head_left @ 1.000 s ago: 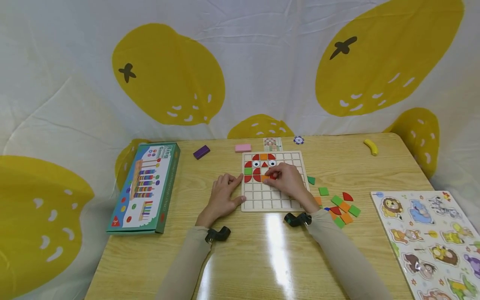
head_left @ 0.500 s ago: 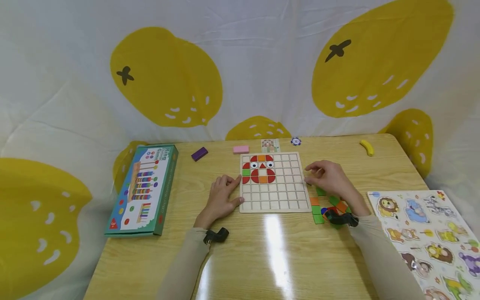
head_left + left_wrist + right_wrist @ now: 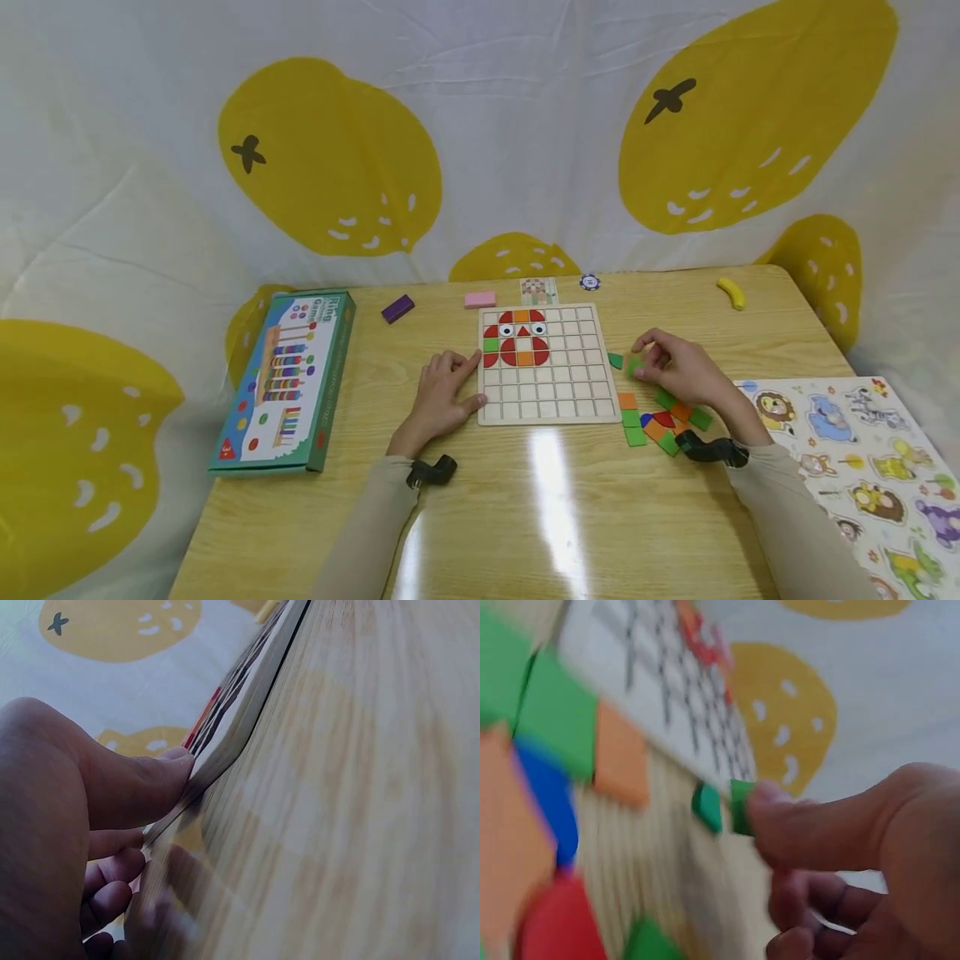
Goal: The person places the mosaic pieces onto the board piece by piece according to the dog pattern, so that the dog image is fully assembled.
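A wooden grid board point(image 3: 570, 392) lies on the table, red, orange and green tiles and two eye tiles filling cells at its upper left. My left hand point(image 3: 441, 392) rests beside it, index finger and thumb touching its left edge. In the left wrist view the thumb point(image 3: 142, 784) presses against the board's side point(image 3: 244, 724). To the right of the board my right hand point(image 3: 678, 367) pinches a green square tile point(image 3: 740, 808) between thumb and fingers. Near it lies a dark green tile with a curved side point(image 3: 616, 360). Loose green, orange, red and blue tiles point(image 3: 633, 435) lie below that hand.
A picture card point(image 3: 538, 290), a pink block point(image 3: 480, 299), a purple block point(image 3: 397, 308) and a poker chip point(image 3: 589, 282) lie behind the board. A toy banana point(image 3: 731, 293) is at back right. A game box point(image 3: 281, 383) stands left, an animal puzzle point(image 3: 862, 467) right.
My right hand has left the board, where an orange tile now sits in the lower row, and moved right to the loose tiles, picking up a green square. The left hand stays at the edge.
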The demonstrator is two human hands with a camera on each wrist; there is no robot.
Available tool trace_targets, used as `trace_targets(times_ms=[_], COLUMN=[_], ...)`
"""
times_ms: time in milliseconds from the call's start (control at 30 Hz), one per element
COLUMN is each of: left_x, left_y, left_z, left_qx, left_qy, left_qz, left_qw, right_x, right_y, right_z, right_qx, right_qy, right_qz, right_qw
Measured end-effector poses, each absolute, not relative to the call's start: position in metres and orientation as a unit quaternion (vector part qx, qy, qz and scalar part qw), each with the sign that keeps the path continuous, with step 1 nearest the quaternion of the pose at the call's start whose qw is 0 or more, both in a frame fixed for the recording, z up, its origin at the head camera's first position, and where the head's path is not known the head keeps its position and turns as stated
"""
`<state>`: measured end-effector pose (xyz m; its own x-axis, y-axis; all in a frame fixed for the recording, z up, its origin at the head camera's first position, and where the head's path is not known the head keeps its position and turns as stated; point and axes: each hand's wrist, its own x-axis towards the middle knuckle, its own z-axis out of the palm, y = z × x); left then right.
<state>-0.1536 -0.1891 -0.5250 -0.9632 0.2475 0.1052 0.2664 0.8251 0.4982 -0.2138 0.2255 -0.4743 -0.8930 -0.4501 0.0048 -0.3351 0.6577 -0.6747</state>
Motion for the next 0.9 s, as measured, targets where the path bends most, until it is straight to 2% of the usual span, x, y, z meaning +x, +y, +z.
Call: trace_targets(times_ms=[67, 233, 467, 667, 900], left_x=[-0.154, -0.155, -0.155, -0.154, -0.153], left_y=[-0.190, -0.191, -0.189, -0.187, -0.188], left_z=[-0.525, -0.524, -0.523, -0.521, -0.521], left_qx=[-0.134, -0.132, -0.130, -0.134, -0.133], left_qy=[-0.956, -0.955, -0.955, -0.955, -0.954], left_qz=[-0.261, -0.265, -0.266, -0.266, -0.267], left_qw=[0.021, 0.017, 0.011, 0.013, 0.019], right_x=[-0.216, -0.214, -0.209, -0.205, -0.204], right_y=[0.211, 0.158, 0.094, 0.077, 0.077], right_z=[-0.474, -0.479, -0.496, -0.499, -0.498], right_qx=[-0.217, -0.193, -0.214, -0.215, -0.221], right_qy=[0.888, 0.846, 0.859, 0.895, 0.889], right_qz=[-0.398, -0.487, -0.460, -0.388, -0.398], right_qw=[0.073, 0.095, 0.065, 0.051, 0.055])
